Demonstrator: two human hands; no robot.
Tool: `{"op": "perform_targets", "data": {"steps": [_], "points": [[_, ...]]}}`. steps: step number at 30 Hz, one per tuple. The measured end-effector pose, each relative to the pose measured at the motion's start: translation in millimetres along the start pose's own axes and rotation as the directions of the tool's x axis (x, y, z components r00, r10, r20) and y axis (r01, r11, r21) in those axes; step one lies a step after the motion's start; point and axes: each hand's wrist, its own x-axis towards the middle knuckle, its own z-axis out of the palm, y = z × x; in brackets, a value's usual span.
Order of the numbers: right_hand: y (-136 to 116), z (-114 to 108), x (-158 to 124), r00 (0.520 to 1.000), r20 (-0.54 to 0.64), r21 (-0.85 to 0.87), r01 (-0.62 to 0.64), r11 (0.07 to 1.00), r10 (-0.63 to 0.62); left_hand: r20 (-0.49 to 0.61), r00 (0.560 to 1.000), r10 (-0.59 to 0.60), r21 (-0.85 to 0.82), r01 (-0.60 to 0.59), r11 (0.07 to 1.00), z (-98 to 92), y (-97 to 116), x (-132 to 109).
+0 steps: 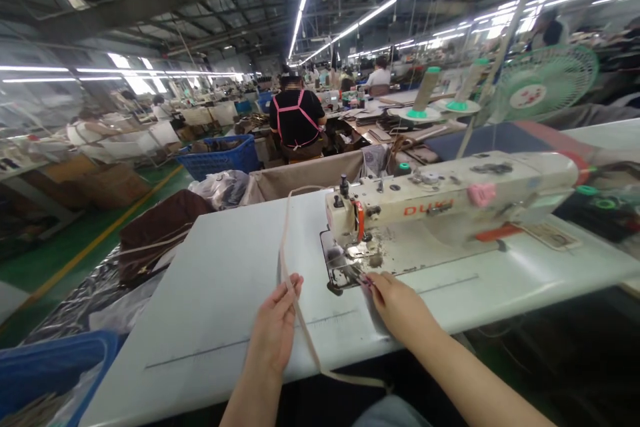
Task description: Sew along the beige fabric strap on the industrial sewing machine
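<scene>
A long, narrow beige strap [284,247] runs from the back of the white sewing table, through my left hand [277,313], and over the front edge. My left fingers are closed around it, left of the sewing machine [430,200]. Close to the machine's needle area, my right hand [395,300] pinches a small metal tool [361,277] with purple on it. Its tip points toward the needle plate [345,273]; blur and the fingers hide its exact kind.
The white tabletop [225,280] carries printed ruler lines. Blue baskets [220,155] stand at the left, with a brown fabric bundle [160,233] beside the table. Thread cones [426,93] and a green fan [545,83] are behind the machine. A co-worker [297,113] sits ahead, back turned.
</scene>
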Motion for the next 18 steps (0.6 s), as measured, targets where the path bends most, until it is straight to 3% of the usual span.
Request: {"op": "perform_targets", "data": {"steps": [4, 13, 18], "points": [[-17.9, 0.5, 14.7, 0.999, 0.019, -0.036, -0.041, 0.999, 0.042, 0.060, 0.998, 0.022, 0.087, -0.027, 0.996, 2.2, -3.5, -2.4], [-36.5, 6.4, 38.3, 0.990, 0.068, -0.062, -0.116, 0.991, 0.120, 0.122, 0.992, 0.038, -0.020, -0.036, 0.999, 13.2, -12.1, 2.3], [-35.4, 3.6, 41.2, 0.998, 0.070, 0.019, -0.006, 1.000, 0.005, 0.109, 0.994, -0.007, -0.010, 0.008, 1.000, 15.2, -11.4, 0.9]]}}
